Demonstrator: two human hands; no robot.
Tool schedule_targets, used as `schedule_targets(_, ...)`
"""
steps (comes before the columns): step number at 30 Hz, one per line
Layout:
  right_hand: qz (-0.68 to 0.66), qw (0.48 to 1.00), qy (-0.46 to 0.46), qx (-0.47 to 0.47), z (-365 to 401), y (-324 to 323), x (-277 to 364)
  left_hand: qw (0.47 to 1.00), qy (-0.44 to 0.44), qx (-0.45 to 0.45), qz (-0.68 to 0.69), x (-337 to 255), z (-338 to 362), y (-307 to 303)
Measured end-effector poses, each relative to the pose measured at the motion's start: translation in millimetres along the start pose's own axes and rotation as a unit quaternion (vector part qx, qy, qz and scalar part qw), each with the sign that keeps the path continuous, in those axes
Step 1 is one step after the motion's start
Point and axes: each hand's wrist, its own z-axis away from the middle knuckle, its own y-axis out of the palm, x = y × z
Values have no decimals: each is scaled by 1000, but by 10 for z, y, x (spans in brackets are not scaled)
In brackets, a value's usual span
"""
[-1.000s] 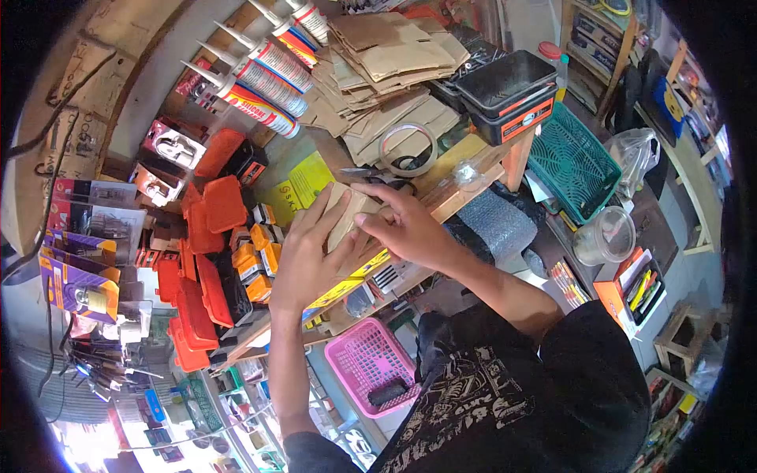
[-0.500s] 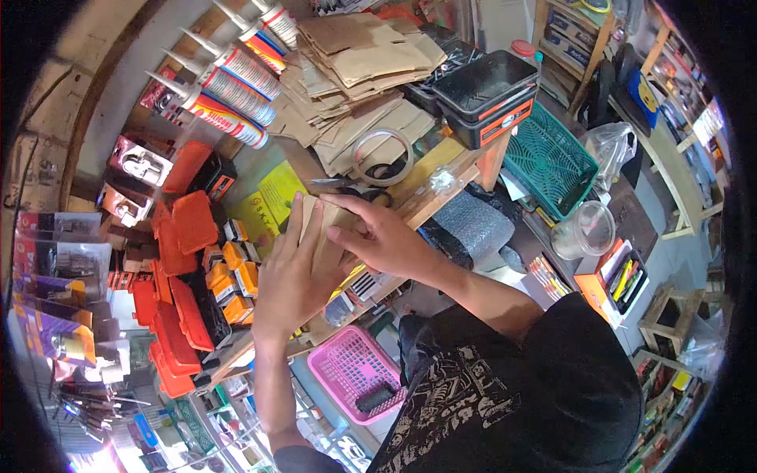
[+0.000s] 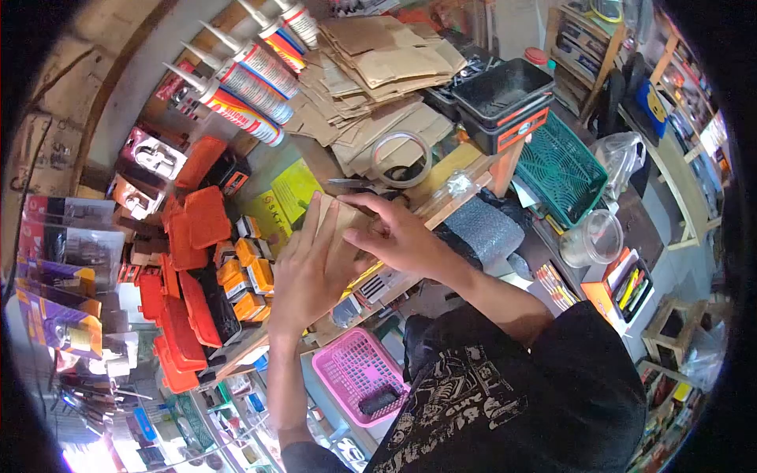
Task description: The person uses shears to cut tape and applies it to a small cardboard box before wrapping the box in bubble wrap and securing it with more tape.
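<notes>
A folded brown paper piece (image 3: 337, 223) is held between both hands over the front of the workbench. My left hand (image 3: 303, 276) lies along its near side, fingers long and pressed against the paper. From the other side my right hand (image 3: 402, 240) grips it, with thumb toward the left hand and index finger over the top edge. Part of the paper is hidden by the hands. Just beyond them lie scissors (image 3: 347, 183) and a roll of clear tape (image 3: 378, 158). Under the left fingers' far side is a yellow printed sheet (image 3: 293, 189).
Stacked brown paper pieces (image 3: 386, 59) lie at the back, near silicone tubes (image 3: 244, 114). Orange boxes (image 3: 209, 217) and small yellow boxes (image 3: 248, 272) stand left. Black bins (image 3: 505, 94) and a green basket (image 3: 564, 169) are right. A pink basket (image 3: 355, 363) sits below.
The whole scene has shifted slightly right and down in view as the head moved. Both hands keep hold of the brown paper piece in nearly the same pose.
</notes>
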Motion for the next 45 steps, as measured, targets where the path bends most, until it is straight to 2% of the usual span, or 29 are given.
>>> schedule_targets(3, 65, 998, 8, 5, 16, -17, 4, 1000, -5, -3, 23, 16, 6, -1)
schedule_targets(5, 80, 995, -62, -11, 2, -17, -142, 1000, 12, -14, 23, 23, 2, 4)
schedule_targets(8, 140, 988, -68, -11, -26, -48, -275, 999, 6, 26, -24, 5, -2, -31)
schedule_targets(9, 138, 988, -68, -8, -19, -55, -229, 999, 2, 25, -25, -9, -7, -45)
schedule_targets(11, 130, 991, -11, 1, 0, -59, -93, 999, -14, 35, -10, -37, -13, -60)
schedule_targets(12, 106, 993, -39, 13, -18, -52, -134, 999, -19, 35, -10, -33, -9, -49)
schedule_targets(14, 61, 998, -27, 17, -16, -17, -166, 997, -22, -24, 76, -20, -3, -21)
schedule_targets(15, 17, 1000, -16, 17, -15, -8, -181, 997, -23, -23, 75, -30, 3, -23)
schedule_targets(17, 57, 998, -37, -1, -16, -27, -225, 993, -51, -18, 100, -51, -1, -25)
schedule_targets(18, 99, 993, -57, -19, -8, -36, -240, 994, -49, -14, 101, -37, -2, -11)
schedule_targets(20, 76, 996, -46, -24, 13, -17, -203, 1000, -16, -4, 26, 8, 7, 17)
schedule_targets(22, 54, 998, -38, -24, 22, -16, -189, 999, -16, -2, 28, 8, 1, 18)
schedule_targets(24, 121, 992, 17, -29, 13, -37, -197, 999, -20, -6, 28, 2, 7, 4)
schedule_targets(25, 121, 992, 16, -26, -5, -36, -199, 1000, -22, -4, 19, -12, 6, -2)
schedule_targets(27, 137, 988, -71, -7, -19, -46, -213, 1000, -23, -1, 11, -46, -3, -21)
schedule_targets(30, 102, 991, -86, -18, -33, -24, -258, 998, -52, 18, 36, -85, -24, -13)
schedule_targets(32, 110, 990, -84, -13, -31, -32, -241, 994, -44, -57, 87, -53, -12, 48)
schedule_targets(33, 118, 989, -84, -7, -33, -41, -225, 994, -42, -55, 88, -51, -12, 47)
schedule_targets(35, 144, 986, -79, -11, -23, -60, -171, 999, -42, -20, 21, -48, -7, 39)
schedule_targets(41, 164, 984, -66, -25, -12, -46, -186, 999, -40, -26, 24, -66, -17, 30)
schedule_targets(43, 110, 992, 52, -25, -13, -42, -279, 999, -43, -22, 19, -58, -13, 53)
schedule_targets(44, 110, 992, 52, -25, -10, -9, -303, 999, -44, -22, 17, -69, -18, 46)
schedule_targets(45, 77, 994, -19, -68, -1, 47, -325, 999, -46, -22, 14, -75, -14, 41)
